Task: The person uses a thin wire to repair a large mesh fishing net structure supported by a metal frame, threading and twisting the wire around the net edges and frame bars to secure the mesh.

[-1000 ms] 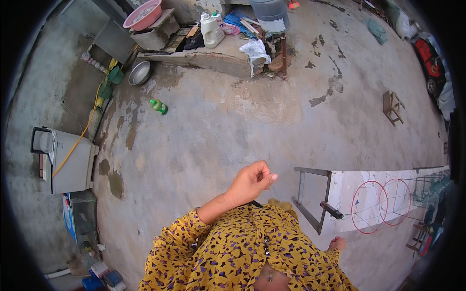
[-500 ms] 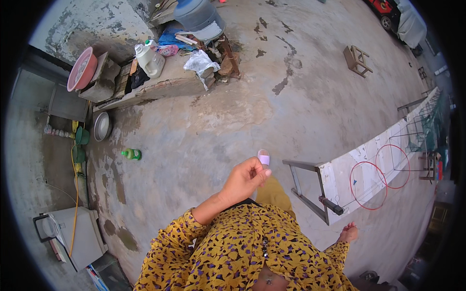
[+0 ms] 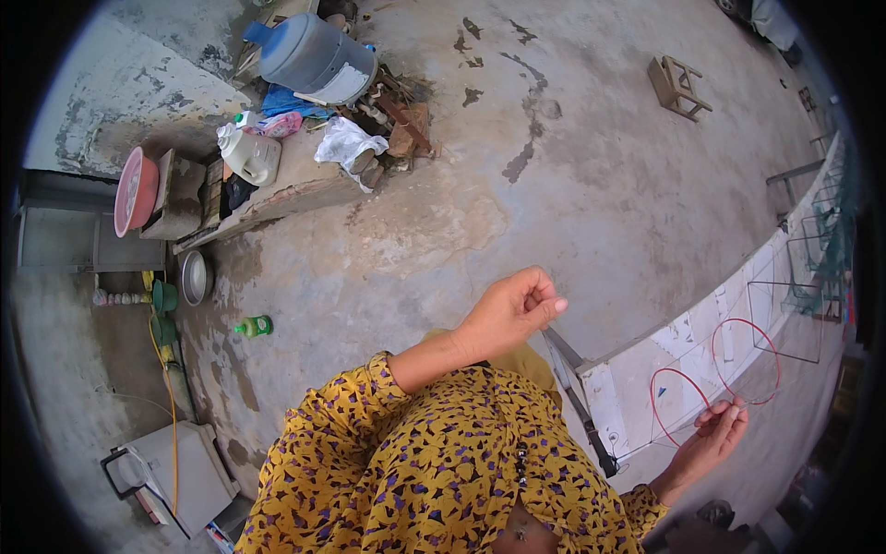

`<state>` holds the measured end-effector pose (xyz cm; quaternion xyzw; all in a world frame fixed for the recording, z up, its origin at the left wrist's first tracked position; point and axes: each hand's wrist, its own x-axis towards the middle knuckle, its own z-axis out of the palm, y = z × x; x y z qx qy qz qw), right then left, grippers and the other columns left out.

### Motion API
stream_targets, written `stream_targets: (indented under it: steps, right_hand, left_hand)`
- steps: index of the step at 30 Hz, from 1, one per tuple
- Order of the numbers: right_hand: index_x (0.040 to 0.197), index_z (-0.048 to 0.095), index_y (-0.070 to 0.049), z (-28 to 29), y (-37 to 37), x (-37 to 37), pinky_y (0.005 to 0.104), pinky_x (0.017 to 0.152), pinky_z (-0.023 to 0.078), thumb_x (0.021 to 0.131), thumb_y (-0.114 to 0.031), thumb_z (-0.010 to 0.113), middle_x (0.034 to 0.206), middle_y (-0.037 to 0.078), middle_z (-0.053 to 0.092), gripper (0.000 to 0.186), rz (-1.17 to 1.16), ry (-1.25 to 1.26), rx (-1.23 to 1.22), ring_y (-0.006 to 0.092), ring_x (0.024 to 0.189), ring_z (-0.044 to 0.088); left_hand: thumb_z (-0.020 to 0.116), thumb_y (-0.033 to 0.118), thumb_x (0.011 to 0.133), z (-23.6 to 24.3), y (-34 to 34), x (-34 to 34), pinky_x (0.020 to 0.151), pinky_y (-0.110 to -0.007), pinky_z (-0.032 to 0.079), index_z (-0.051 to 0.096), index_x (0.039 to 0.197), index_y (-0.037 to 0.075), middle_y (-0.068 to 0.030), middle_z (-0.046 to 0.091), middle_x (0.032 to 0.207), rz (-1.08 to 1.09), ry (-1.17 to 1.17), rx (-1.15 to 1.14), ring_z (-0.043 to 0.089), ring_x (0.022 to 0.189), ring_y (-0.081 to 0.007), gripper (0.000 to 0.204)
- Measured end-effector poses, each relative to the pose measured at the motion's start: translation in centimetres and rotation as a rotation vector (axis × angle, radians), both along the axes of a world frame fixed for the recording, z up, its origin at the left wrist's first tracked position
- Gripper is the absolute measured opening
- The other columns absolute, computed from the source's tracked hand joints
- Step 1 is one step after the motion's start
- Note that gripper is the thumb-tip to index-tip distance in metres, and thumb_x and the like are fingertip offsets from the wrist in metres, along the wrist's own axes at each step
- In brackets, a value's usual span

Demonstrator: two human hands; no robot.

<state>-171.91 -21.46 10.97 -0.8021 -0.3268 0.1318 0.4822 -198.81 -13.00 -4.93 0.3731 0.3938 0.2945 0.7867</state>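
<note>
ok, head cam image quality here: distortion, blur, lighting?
Head view: strong fisheye, black vignette at the rim, the white table edge bends. Soft daylight, no hard shadows or glare on the concrete floor. Left hand and right hand on the red wire hoops are fairly sharp; detail smears toward the rim.

My left hand (image 3: 512, 314) hangs above the bare concrete floor (image 3: 591, 185), my right hand (image 3: 715, 434) touching the red wire loops (image 3: 715, 374) on the white-clothed table (image 3: 683, 360) further right
</note>
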Motion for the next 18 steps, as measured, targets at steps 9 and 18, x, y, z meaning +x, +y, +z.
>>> stream_targets:
  steps: [9, 18]
  right_hand:
    - [0.097, 0.051, -0.002, -15.0, 12.5, -11.7, 0.02, 0.056, 0.042, 0.091, -0.013, 0.046, 0.071, 0.002, 0.056, 0.013, 0.74, 0.722, -0.657, 0.0065, 0.06, 0.049]
    - [0.099, 0.052, -0.003, -26.2, 27.4, -13.7, 0.019, 0.055, 0.041, 0.091, -0.018, 0.047, 0.077, 0.002, 0.059, 0.017, 0.842, 0.774, -0.83, 0.0057, 0.062, 0.052]
  left_hand:
    - [0.038, 0.029, 0.094, -2.4, 10.1, 2.0, 0.076, -0.027, 0.045, 0.047, 0.113, 0.002, -0.0085, 0.056, 0.094, 0.218, -0.364, -0.528, 0.054, 0.088, -0.0148, 0.034]
    - [0.037, 0.024, 0.095, -10.4, 20.6, -4.2, 0.055, -0.021, 0.036, 0.055, 0.099, 0.003, 0.0029, 0.042, 0.063, 0.398, 0.052, -0.178, 0.039, 0.058, -0.0071, 0.028]
